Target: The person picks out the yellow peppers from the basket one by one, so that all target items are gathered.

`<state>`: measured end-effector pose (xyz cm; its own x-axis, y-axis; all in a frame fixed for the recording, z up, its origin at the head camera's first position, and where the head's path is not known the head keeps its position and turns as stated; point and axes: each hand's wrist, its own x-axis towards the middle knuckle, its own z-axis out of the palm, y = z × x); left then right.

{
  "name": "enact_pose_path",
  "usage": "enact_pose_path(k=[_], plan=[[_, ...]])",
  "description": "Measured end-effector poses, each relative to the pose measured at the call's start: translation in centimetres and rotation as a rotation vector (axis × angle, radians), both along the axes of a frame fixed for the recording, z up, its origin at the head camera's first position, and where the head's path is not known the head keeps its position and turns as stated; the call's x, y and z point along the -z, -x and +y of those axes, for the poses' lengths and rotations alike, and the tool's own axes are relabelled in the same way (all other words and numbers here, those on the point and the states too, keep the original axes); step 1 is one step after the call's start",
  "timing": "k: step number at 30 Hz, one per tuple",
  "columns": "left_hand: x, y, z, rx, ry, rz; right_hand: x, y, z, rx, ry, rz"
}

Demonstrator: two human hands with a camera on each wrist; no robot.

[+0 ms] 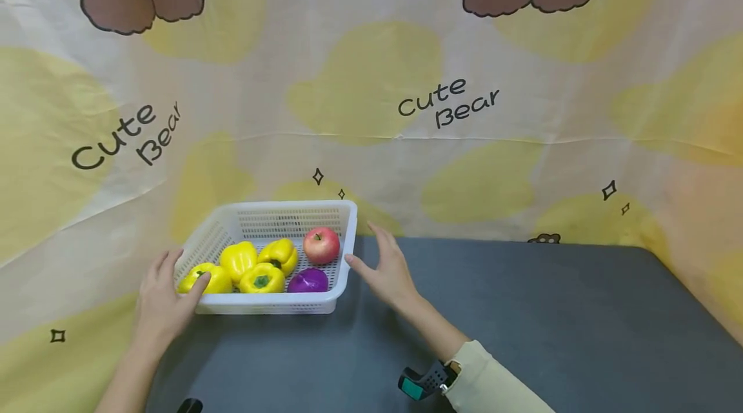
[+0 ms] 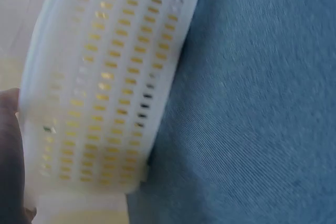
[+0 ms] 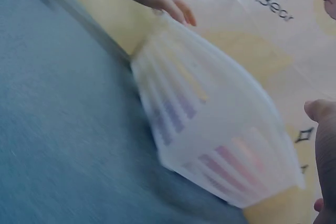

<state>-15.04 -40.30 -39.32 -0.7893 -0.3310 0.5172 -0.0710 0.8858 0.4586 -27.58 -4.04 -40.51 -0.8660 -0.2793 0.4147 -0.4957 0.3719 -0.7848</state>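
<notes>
A white plastic basket (image 1: pixel 267 302) with slotted walls holds several yellow bell peppers (image 1: pixel 238 261), a red apple (image 1: pixel 322 245) and a round purple item (image 1: pixel 308 280) with a shiny surface. My left hand (image 1: pixel 165 300) grips the basket's front left corner, its thumb over the rim and its fingers along the left side. To the right of the basket, my right hand (image 1: pixel 390 274) has its fingers and thumb spread, the thumb tip near the right rim. A gap separates that thumb (image 3: pixel 315 111) from the basket in the right wrist view.
The basket stands at the left end of a dark grey table (image 1: pixel 522 322). Behind it hangs a cream and yellow cloth (image 1: pixel 371 90) printed with bears and lettering. A dark strap with a green part (image 1: pixel 413 388) is at my right wrist. A small black object (image 1: pixel 190 406) shows at the bottom edge.
</notes>
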Motion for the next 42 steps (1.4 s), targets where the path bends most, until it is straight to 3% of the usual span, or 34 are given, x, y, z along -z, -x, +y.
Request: enact_pose_path(k=[7, 13, 20, 27, 42], plan=[[1.5, 0.0, -1.6, -0.029, -0.174, -0.003, 1.4, -1.0, -2.2, -0.083, -0.007, -0.072], [1.8, 0.1, -1.6, -0.087, -0.275, -0.025, 1.8, -1.2, -2.8, -0.076, 0.053, -0.16], [1.5, 0.2, -0.7, -0.084, -0.328, -0.106, 1.6, -1.2, -1.7, -0.059, 0.065, -0.174], [1.3, 0.1, -0.1, -0.039, -0.306, -0.173, 1.7, -1.1, 0.0, -0.037, 0.042, -0.155], [1.8, 1.6, 3.2, 0.033, -0.369, -0.135, 1.7, -1.0, 5.2, 0.014, 0.015, -0.14]])
